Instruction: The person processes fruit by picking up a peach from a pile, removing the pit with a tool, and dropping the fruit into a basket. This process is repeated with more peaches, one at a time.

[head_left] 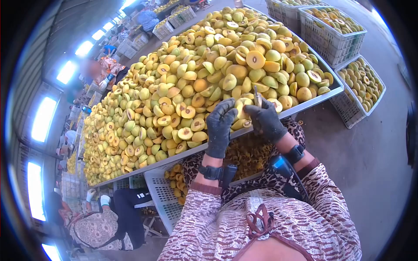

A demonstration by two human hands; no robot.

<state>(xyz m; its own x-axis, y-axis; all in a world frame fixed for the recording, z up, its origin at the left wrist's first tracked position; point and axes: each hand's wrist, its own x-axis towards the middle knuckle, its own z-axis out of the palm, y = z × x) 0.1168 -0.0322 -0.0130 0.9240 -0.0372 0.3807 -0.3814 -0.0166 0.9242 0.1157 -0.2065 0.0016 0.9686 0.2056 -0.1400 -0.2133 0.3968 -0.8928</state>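
Both hands wear dark grey gloves and meet over the near edge of a metal-rimmed table (305, 103) heaped with halved yellow-green fruit (174, 93). My left hand (220, 126) has its fingers bent round the left side of a yellow fruit piece (241, 108). From the right, my right hand (266, 117) touches the same piece with its fingertips. A small metal tool (257, 96) sticks up out of my right hand, its handle hidden by the fingers.
A white basket (163, 195) with fruit pieces stands below the table at the left. Fruit-filled crates (333, 41) and another crate (361, 87) are at the right. A co-worker (100, 222) sits at the lower left; another person (111, 69) is across the heap.
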